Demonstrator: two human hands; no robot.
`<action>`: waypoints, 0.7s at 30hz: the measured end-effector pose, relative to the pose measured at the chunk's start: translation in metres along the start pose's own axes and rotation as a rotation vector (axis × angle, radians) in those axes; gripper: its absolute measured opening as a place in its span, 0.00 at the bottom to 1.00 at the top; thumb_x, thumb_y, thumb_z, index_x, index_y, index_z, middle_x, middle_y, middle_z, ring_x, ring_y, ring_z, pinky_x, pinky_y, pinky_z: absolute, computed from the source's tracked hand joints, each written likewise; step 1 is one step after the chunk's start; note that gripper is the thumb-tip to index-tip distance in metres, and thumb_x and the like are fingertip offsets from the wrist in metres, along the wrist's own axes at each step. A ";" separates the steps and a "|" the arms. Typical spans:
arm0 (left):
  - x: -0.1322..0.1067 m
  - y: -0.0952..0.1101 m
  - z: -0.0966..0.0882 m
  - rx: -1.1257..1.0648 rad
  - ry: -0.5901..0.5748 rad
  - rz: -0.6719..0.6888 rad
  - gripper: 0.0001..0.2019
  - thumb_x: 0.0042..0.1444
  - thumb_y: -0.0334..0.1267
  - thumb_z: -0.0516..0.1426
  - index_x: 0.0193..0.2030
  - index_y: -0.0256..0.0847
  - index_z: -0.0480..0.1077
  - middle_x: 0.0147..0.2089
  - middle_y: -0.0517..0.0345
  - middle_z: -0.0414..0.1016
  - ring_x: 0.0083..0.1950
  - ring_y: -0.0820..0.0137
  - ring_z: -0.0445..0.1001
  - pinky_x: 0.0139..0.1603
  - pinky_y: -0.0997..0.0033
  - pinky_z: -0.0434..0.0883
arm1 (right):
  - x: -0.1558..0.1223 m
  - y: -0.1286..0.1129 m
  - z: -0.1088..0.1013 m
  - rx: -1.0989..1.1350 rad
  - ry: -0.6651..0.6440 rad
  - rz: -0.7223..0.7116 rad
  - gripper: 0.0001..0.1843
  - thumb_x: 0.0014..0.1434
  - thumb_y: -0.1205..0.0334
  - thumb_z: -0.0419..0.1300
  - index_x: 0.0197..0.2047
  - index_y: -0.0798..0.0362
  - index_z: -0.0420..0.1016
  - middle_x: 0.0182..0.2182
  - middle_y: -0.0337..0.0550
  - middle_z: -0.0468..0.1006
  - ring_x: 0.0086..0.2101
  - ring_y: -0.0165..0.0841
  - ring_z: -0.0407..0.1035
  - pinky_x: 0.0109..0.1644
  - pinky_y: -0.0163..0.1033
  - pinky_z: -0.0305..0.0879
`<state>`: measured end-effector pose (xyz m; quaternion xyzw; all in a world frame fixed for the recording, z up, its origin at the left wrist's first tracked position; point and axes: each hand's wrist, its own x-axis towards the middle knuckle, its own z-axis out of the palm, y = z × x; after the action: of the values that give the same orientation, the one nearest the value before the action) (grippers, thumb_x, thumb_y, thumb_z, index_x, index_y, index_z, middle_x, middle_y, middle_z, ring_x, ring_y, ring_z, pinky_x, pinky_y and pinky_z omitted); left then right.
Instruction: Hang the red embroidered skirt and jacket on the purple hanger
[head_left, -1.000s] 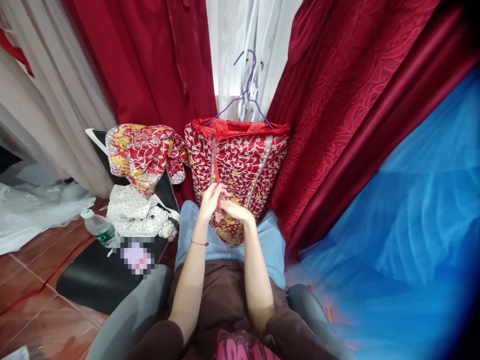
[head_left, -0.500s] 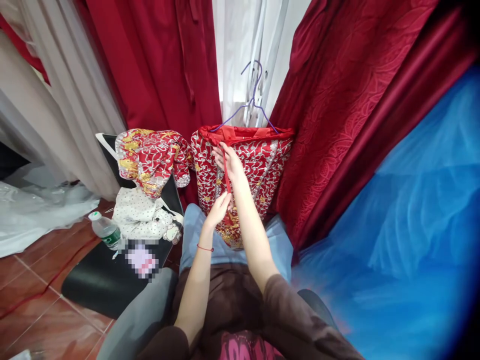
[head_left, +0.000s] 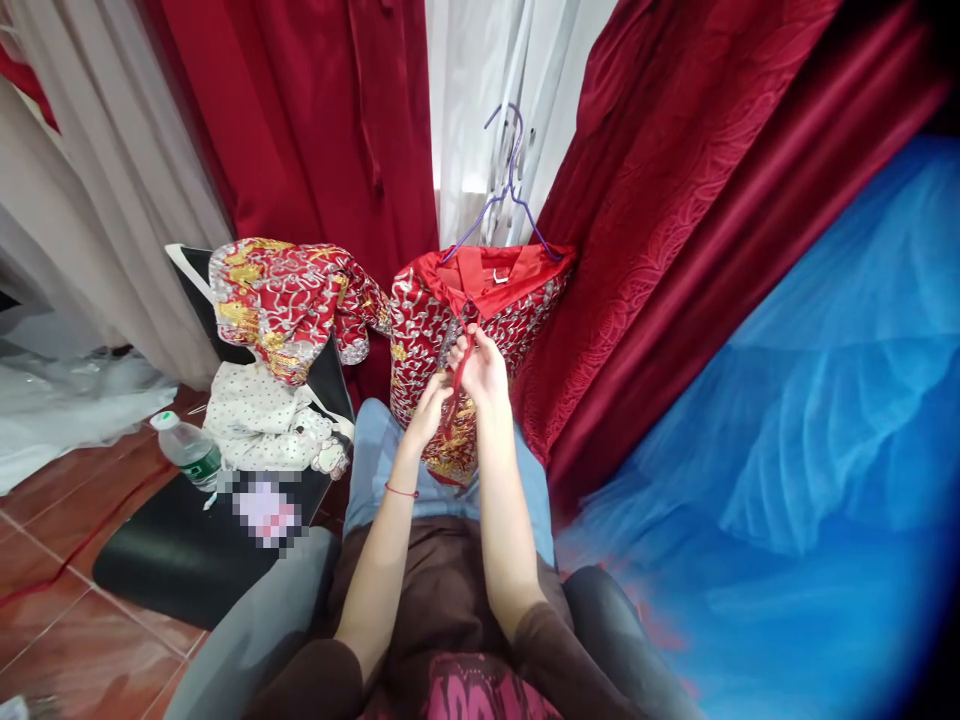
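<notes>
A red garment point(head_left: 411, 345) with silver and gold embroidery hangs before me from a purple wire hanger point(head_left: 512, 165). Its front upper edge is drawn down in a point, baring the bright red lining point(head_left: 517, 275) and a small white label. My right hand point(head_left: 486, 372) grips a thin red ribbon point(head_left: 460, 378) just below that point, fingers curled in. Lower and to the left, my left hand point(head_left: 426, 412) has its fingers closed at the same ribbon. The ribbon's loose end dangles beneath the hands, over the garment's front.
On my left, a black chair point(head_left: 172, 560) holds a folded embroidered red garment point(head_left: 289, 295), a dotted white cloth bag point(head_left: 244, 410), a water bottle point(head_left: 187, 452) and a blurred-out item. Red curtains point(head_left: 300, 120) hang behind. Blue tulle point(head_left: 787, 450) spreads on my right.
My right hand has moved down, pulling the garment's front edge into a point and exposing more lining. My left hand stays low beside it, now closer to the right hand.
</notes>
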<state>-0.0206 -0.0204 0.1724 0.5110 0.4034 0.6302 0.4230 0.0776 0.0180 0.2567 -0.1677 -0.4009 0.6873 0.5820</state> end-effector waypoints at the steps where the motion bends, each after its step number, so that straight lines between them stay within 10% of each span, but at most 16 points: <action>1: 0.004 0.007 0.002 -0.023 0.032 0.047 0.13 0.61 0.39 0.53 0.50 0.41 0.73 0.55 0.51 0.76 0.60 0.64 0.72 0.65 0.61 0.66 | -0.001 -0.003 0.000 0.032 -0.002 0.016 0.06 0.62 0.55 0.54 0.35 0.47 0.64 0.25 0.35 0.67 0.26 0.29 0.64 0.35 0.34 0.70; 10: 0.060 0.087 0.028 -0.191 0.023 0.086 0.15 0.62 0.49 0.59 0.38 0.37 0.75 0.29 0.60 0.69 0.23 0.80 0.62 0.23 0.79 0.58 | 0.010 -0.001 0.007 -0.078 0.051 0.025 0.10 0.60 0.51 0.56 0.36 0.48 0.67 0.32 0.40 0.78 0.33 0.32 0.73 0.36 0.37 0.71; 17: 0.062 0.091 0.018 -0.302 0.175 0.198 0.11 0.65 0.42 0.56 0.32 0.39 0.67 0.34 0.59 0.71 0.37 0.75 0.74 0.40 0.76 0.69 | 0.019 -0.008 -0.007 -0.119 0.130 0.061 0.08 0.58 0.55 0.57 0.32 0.48 0.65 0.35 0.41 0.81 0.42 0.35 0.76 0.44 0.39 0.71; 21: 0.068 0.097 -0.001 -0.305 0.092 0.132 0.11 0.63 0.40 0.58 0.30 0.39 0.66 0.27 0.65 0.61 0.28 0.80 0.65 0.33 0.80 0.66 | 0.016 -0.014 -0.021 -0.321 0.142 -0.005 0.17 0.60 0.46 0.54 0.28 0.49 0.59 0.34 0.43 0.81 0.41 0.35 0.75 0.43 0.38 0.69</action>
<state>-0.0419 0.0131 0.2843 0.4372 0.2876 0.7332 0.4343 0.0976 0.0406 0.2580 -0.3057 -0.4638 0.5992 0.5765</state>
